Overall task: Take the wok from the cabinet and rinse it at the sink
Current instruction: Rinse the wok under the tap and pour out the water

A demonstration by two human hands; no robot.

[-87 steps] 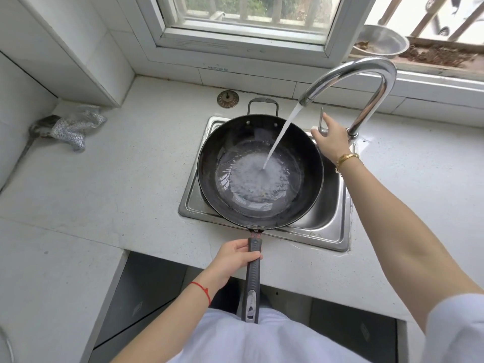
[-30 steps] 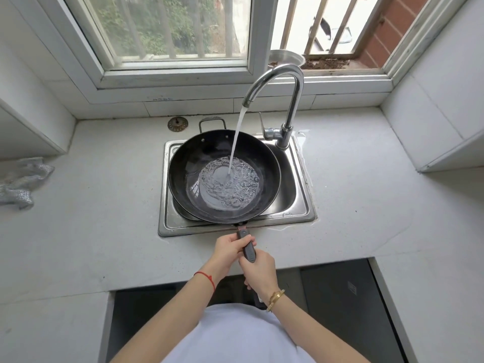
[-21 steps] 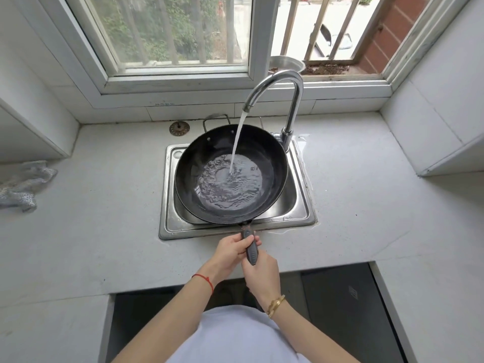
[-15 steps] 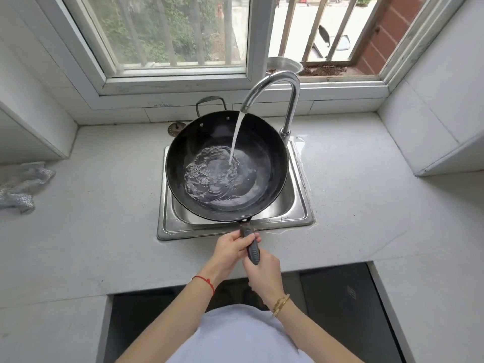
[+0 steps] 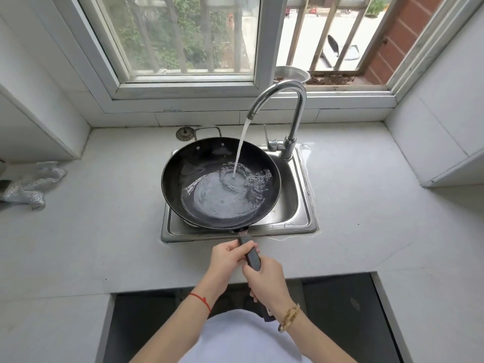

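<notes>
The round black metal wok sat over the square steel sink set in the pale stone table. The curved chrome faucet stood behind it, right; the crumpled silver cloth lay far left.

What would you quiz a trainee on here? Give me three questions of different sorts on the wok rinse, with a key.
1. True or false: both hands grip the long dark handle of the round black wok.
2. Multiple choice: where does the water stream from the curved chrome tap land? A) on the white countertop; B) inside the wok, right of its centre; C) straight into the steel sink.
3. Short answer: what lies on the countertop at far left?

Key
1. True: left hand nearer the pan, right hand behind it.
2. B.
3. A crumpled silvery scouring cloth.
</notes>
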